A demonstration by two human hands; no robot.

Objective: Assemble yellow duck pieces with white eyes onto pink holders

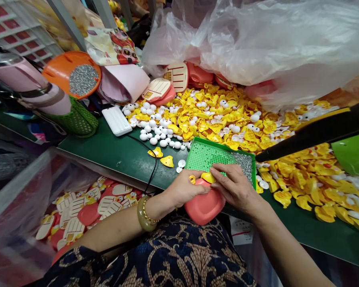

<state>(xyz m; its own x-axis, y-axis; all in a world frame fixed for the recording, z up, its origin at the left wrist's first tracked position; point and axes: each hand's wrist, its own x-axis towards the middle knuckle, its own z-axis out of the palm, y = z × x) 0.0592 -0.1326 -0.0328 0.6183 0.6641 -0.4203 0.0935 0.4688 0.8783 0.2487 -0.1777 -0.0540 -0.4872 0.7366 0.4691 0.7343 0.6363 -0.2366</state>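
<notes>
1. Broadly, a long green workbench (113, 167) carries everything, with a green perforated plastic tray (209, 157) near its front edge as the landmark.
2. Behind and right of that tray spreads a heap of glossy yellow plastic duck-shaped pieces (227, 123); behind and left lie round white plastic eyes (155, 133).
3. Just in front of the tray, the hands are together: the left hand (184, 187) clamps a coral-pink plastic body (205, 201), while the right hand (231, 187) pinches a small yellow plastic piece (208, 177) against it.
4. Silver beads (243, 167) in the tray could spill if a wrist knocks its rim.
</notes>
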